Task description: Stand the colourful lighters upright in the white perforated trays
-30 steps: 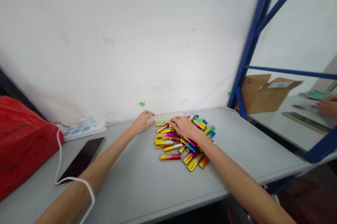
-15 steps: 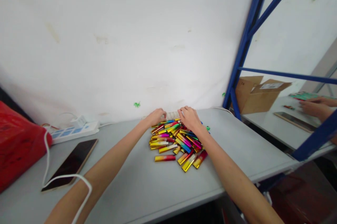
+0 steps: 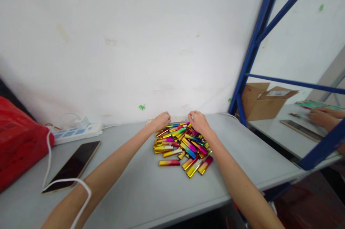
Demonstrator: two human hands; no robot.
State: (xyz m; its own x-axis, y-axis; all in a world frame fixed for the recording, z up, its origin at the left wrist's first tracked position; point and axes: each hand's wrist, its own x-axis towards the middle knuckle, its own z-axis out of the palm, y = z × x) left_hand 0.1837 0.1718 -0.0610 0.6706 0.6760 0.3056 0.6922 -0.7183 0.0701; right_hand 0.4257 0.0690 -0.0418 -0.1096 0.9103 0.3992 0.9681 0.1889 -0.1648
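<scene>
- White wall [image 3: 161,42], scuffed in places, behind everything, with a small green mark low down.
- Grey bench [image 3: 134,193], running along the foot of the wall.
- Blue metal frame [image 3: 250,56], rising at a slant at the right end of the bench.
- Red bag [image 3: 21,143], slumped on the bench at the far left.
- Cardboard box [image 3: 266,105], flaps open, on a second surface beyond the frame, near a co-worker's hands [image 3: 323,116].
- Pile of glossy pieces [image 3: 185,143], flat and narrow, yellow-gold fading to red, pink, blue or green, heaped at all angles on the bench, between the forearms and towards the wall.
- Black-screened phone [image 3: 74,164], lying flat, well left of the pile, beside the left forearm.
- Power strip [image 3: 94,130], white with blue patches, between phone and wall.
- White tray [image 3: 178,118], low and mostly hidden, just behind the pile.
- Left hand [image 3: 162,119], fingers curled inward at the pile's back left edge, over the tray; grip on anything: cannot tell.
- Right hand [image 3: 198,120], fingers bent downward at the back right edge of the pile; pinching or merely touching: cannot tell.
- White cable [image 3: 89,192], looping across the phone and over the left forearm.
- Single red-and-yellow piece [image 3: 169,163], lying crosswise at the front, just apart from the heap.
</scene>
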